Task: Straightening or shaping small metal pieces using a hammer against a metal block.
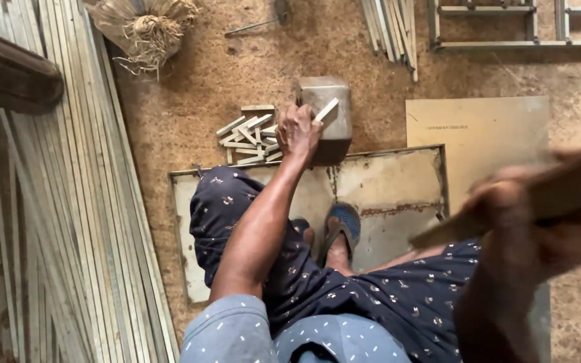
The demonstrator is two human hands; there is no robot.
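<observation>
Bamboo strips [68, 202], long and pale, lay in a thick stack along the left side of the dirt floor [196, 87], with a bundle of dry fibre [144, 27] up at the top. Moving right, a small heap of short cut pieces [249, 136] sat just beside a squarish chopping block [327, 114], so it looked to me like a fair few were already chopped, though the long stock was still piled high, so lots was left I'd say. The left hand [297, 132] was closed round one short pale stick [326, 109], thumb and fingers pinching it and holding it tilted against the top of the block. That stick looked flat, light-coloured and cleanly squared at the end, same as the ones in the heap. Below that was a worn metal sheet [398, 181] under the person's sandalled foot [343, 225]. Far right, the right hand [539, 228] was a total blur, wrapped round the handle of a broad, flat tool [573, 185], raised well apart from the block. Couldn't make out the tool's edge. A tan board [479, 134] lay behind it.
</observation>
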